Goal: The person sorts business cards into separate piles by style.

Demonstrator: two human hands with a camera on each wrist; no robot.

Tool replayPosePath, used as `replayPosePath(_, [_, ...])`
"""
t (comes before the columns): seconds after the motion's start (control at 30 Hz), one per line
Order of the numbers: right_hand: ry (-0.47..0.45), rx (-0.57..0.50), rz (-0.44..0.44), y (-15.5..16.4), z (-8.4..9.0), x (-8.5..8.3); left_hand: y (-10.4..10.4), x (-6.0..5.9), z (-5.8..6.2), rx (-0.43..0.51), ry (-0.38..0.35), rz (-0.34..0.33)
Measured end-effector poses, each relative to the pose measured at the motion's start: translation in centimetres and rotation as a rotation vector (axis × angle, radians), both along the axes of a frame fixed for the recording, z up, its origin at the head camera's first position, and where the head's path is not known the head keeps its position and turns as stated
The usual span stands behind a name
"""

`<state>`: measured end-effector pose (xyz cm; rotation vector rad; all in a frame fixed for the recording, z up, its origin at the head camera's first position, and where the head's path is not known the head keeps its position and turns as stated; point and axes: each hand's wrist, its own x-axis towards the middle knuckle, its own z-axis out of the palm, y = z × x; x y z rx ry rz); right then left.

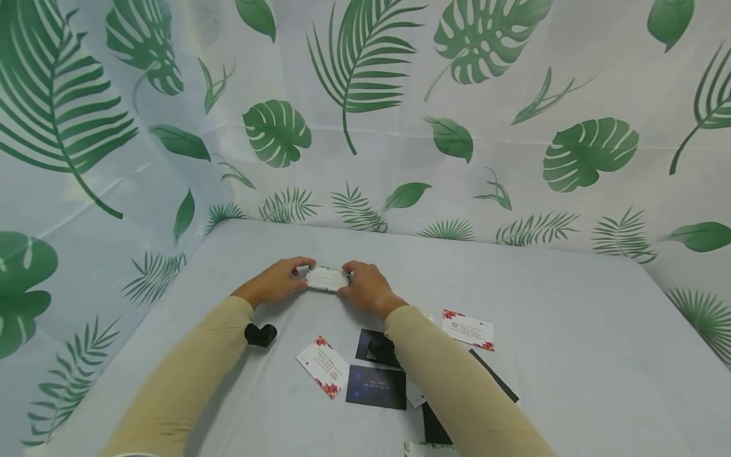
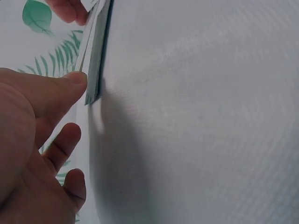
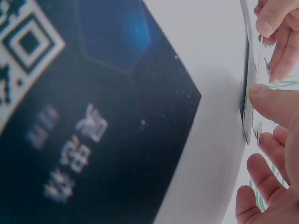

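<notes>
Resting between hands (image 1: 325, 285), thin white card stack (image 1: 327, 278)

The card stack (image 1: 327, 278) lies on the bench (image 1: 571, 355), between the left hand (image 1: 278, 281) and right hand (image 1: 367, 290). Loose cards (image 1: 377, 386) lie nearer the person, behind both hands.

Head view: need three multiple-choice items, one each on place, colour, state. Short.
1. Where is the small stack of white cards?
A. Between both hands, far side of the loose cards
B. Under the right sleeve
C. At the table's right edge

2. The colour of the rectangular card nearest the white card with red floral corners?
A. Yellow
B. Dark blue-black
C. Green

3. What is the left hand doing?
A. Lying flat, idle
B. Raised off the table
C. Pinching the stack's end

Answers: A, the right hand flanks it too; B, dark face shows; C, fingertips close on its edge.
</notes>
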<state>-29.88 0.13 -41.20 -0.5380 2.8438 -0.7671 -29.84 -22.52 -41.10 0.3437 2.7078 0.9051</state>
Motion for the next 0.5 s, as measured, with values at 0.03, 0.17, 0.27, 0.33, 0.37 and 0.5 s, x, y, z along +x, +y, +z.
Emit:
replayPosePath(0.03, [-0.002,0.002,-0.002,-0.01,-0.04,0.01,0.06,0.0,-0.04,-0.001,-0.002,0.004])
replayPosePath(0.17, [-0.007,0.01,-0.009,-0.11,-0.16,0.06,0.14,-0.04,-0.3,0.007,-0.002,0.006])
replayPosePath(0.27, [-0.006,0.011,-0.007,-0.19,-0.3,0.08,0.15,-0.03,-0.46,0.01,0.005,-0.002])
replayPosePath(0.33, [-0.004,0.016,-0.003,-0.23,-0.4,0.11,0.15,0.01,-0.53,0.0,0.011,-0.007])
replayPosePath(0.37, [-0.005,0.016,0.001,-0.22,-0.45,0.09,0.16,0.02,-0.56,-0.004,0.012,-0.007])
replayPosePath(0.5, [0.001,0.033,0.018,-0.12,-0.54,0.01,0.18,0.01,-0.64,-0.019,0.011,-0.001])
